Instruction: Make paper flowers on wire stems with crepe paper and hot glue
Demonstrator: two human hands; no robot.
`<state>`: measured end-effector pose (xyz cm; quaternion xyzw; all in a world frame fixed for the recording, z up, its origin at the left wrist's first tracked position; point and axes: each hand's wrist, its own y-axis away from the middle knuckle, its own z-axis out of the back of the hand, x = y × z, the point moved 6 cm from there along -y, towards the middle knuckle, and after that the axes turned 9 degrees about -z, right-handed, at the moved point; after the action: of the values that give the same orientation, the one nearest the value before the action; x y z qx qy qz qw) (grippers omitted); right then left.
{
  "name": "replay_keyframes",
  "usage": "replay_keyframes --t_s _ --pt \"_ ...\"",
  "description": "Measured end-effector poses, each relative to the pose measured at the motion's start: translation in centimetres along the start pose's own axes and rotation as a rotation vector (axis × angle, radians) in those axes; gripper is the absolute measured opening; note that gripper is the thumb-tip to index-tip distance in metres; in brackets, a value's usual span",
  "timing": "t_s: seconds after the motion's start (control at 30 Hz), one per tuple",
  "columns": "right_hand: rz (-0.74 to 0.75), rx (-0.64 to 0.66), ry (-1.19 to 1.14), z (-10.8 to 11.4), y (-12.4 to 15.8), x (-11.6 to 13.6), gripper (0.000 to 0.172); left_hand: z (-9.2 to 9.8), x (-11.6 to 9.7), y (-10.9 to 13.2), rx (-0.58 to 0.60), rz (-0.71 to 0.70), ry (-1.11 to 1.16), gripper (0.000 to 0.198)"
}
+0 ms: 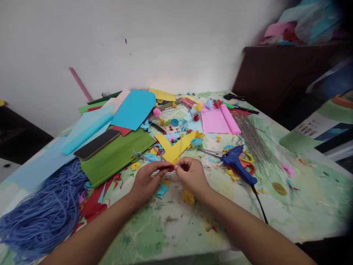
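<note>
Close together above the middle of the table, both my hands pinch a small red paper piece (171,168). My left hand (149,178) has it between thumb and fingertips. From the other side, my right hand (193,173) closes thumb and forefinger on its edge; the fingers partly hide it. Just beyond lies a cut yellow paper piece (176,149). A yellow paper flower (189,197) lies under my right wrist, and blue paper scraps (162,190) rest between my forearms.
Right of my hands lie a blue glue gun (238,162) with a cord, scissors (249,158) and thin wires (255,140). To the left are a phone (97,143), green crepe paper (116,158) and blue cord (46,209). Pink paper (216,120) lies farther back.
</note>
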<state>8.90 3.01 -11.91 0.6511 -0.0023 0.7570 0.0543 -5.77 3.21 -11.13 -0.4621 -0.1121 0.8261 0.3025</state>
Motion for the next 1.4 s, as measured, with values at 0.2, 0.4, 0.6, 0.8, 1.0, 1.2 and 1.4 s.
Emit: replay_keyframes --t_s 0.2,0.4,0.6,0.8,1.0,1.2,1.4 --pt "0.045 -0.116 0.101 1.3 -0.7 0.3 0.009 0.1 0.3 0.0 -0.085 0.161 0.221 0.017" --pt "0.097 -0.091 -0.025 1.8 -1.0 0.0 0.020 -0.7 1.6 0.3 -0.290 0.514 0.781 0.026" --pt "0.174 -0.058 0.084 1.0 -0.2 0.6 0.030 -1.3 2.1 0.4 -0.308 0.632 0.983 0.025" --pt "0.305 0.005 0.105 0.3 0.5 1.5 0.012 -1.8 2.3 0.7 -0.263 0.639 1.018 0.023" --pt "0.314 -0.002 0.232 0.2 0.6 1.3 0.016 -1.7 2.5 0.5 -0.302 0.640 1.011 0.023" --pt "0.301 -0.001 0.320 0.0 0.7 1.3 0.014 -1.2 2.7 0.3 -0.372 0.599 0.952 0.025" --pt "0.304 -0.007 0.349 -0.1 0.7 1.1 0.014 -1.2 2.4 0.3 -0.350 0.556 0.908 0.028"
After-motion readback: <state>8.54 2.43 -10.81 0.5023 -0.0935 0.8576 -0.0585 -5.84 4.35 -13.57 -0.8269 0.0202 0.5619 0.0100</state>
